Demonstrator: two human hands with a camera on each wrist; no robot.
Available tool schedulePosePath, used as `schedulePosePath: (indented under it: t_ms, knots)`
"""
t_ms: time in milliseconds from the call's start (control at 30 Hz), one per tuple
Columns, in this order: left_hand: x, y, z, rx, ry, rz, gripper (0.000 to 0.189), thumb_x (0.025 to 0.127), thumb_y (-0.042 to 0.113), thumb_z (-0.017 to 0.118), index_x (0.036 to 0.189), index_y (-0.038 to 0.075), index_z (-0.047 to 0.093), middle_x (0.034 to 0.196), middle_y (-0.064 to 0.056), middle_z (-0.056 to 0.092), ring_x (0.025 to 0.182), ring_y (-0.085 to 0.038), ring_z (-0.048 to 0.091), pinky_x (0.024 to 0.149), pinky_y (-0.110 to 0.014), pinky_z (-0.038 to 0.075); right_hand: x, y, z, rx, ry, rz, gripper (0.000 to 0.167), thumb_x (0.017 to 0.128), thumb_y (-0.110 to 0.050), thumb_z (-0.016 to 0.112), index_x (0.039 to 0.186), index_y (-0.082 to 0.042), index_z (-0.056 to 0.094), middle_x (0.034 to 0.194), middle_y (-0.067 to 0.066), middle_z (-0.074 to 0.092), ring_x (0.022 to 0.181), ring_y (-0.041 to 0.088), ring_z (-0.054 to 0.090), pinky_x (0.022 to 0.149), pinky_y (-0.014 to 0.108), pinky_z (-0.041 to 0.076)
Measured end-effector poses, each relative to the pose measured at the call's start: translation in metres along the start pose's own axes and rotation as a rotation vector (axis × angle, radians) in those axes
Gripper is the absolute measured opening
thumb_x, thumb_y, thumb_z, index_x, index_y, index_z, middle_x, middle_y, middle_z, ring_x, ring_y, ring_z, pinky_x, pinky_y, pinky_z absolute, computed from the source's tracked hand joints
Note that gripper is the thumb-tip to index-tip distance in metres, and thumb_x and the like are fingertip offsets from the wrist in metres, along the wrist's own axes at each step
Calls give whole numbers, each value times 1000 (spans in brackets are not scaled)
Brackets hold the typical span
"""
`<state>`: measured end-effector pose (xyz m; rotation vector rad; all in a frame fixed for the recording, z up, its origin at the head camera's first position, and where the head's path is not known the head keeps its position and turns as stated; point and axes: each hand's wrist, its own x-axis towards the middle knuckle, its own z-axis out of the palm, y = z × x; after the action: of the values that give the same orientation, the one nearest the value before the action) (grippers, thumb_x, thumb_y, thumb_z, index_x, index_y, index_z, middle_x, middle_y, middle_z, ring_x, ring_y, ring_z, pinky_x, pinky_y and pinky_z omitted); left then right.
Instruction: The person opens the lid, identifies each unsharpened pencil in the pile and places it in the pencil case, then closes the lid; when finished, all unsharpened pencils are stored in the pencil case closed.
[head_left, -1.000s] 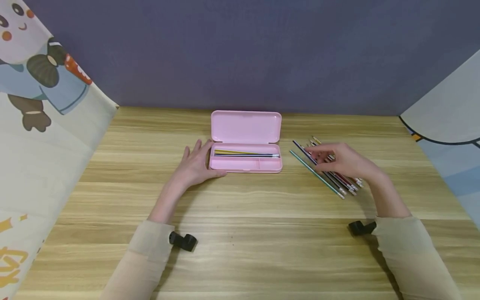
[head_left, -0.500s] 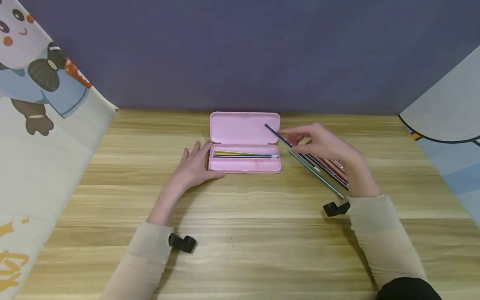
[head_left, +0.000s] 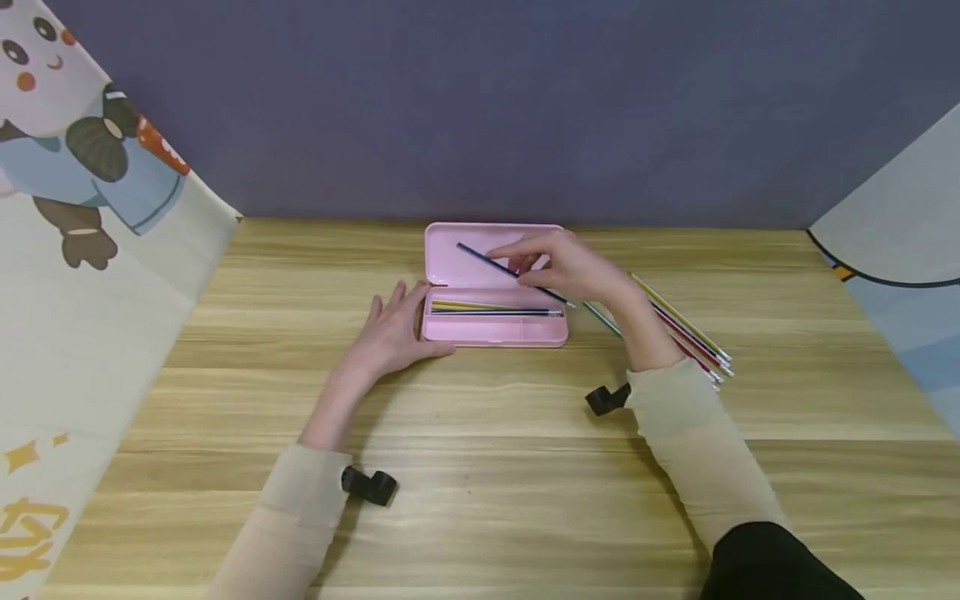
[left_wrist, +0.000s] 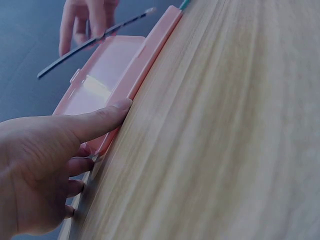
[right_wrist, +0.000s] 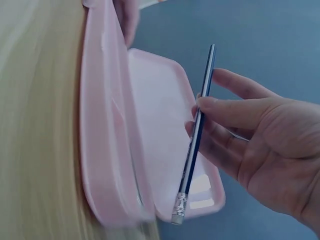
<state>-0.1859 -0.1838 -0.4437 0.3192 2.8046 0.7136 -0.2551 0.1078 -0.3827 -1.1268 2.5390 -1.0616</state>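
Note:
A pink pencil case (head_left: 476, 335) lies open on the wooden table, its lid (head_left: 450, 260) folded back behind it. Yellow and dark pencils (head_left: 491, 312) rest in its long rear compartment. My left hand (head_left: 386, 337) holds the case's left end, thumb along the front edge and the index finger at the back corner. Above the case, my right hand (head_left: 573, 265) pinches a dark blue pencil with white stripes (right_wrist: 191, 160) between thumb and fingers. That pencil is slanted, its metal-banded eraser end toward the right, and overlaps the lid in the head view.
Right of the case lies a loose bunch of pencils (head_left: 686, 329), partly hidden behind my right forearm. A teal pencil (head_left: 602, 319) lies nearer the case. A dark blue-grey panel (head_left: 510, 108) stands along the table's far edge.
My right hand has lifted the dark blue pencil out of the bunch and carried it left, over the case. The left hand has stayed at the case's left end.

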Motion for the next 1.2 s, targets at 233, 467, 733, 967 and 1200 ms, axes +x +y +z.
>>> schedulePosePath:
  t_ms: [233,467,733,967,1200]
  knots:
    - [2,3,0,1,-7,-1,110,83,62,77,166,20,16,173,-11,21,163,-36,4,133,-60,-3,20,-6,21,-30,-20,-26,48,91,9,68,134,-12,70,110,12,74,104,26,69,91,42,59]
    - [2,2,-1,7,3,8,111,83,60,78,166,18,17,173,-13,22,163,-38,6,132,-61,-3,28,-2,34,-125,-52,-34,47,89,11,67,128,-14,74,100,10,74,93,22,68,80,35,58]
    - [2,-1,-1,2,-1,-1,110,83,59,79,165,19,18,172,-12,24,163,-37,6,133,-60,-3,29,3,42,-133,-108,-29,43,88,12,70,125,-9,75,97,11,75,93,22,70,88,38,61]
    - [1,-1,0,-3,-2,-3,108,83,59,78,164,20,19,173,-11,23,163,-37,6,133,-60,-3,26,6,42,-130,-99,-18,41,88,13,69,124,-5,74,98,12,77,94,23,72,89,38,62]
    - [1,-1,0,-12,-2,-5,108,83,60,77,165,21,19,173,-10,21,163,-36,4,133,-59,-4,11,5,25,-34,0,28,38,92,4,71,128,-6,72,108,14,76,100,26,71,89,44,61]
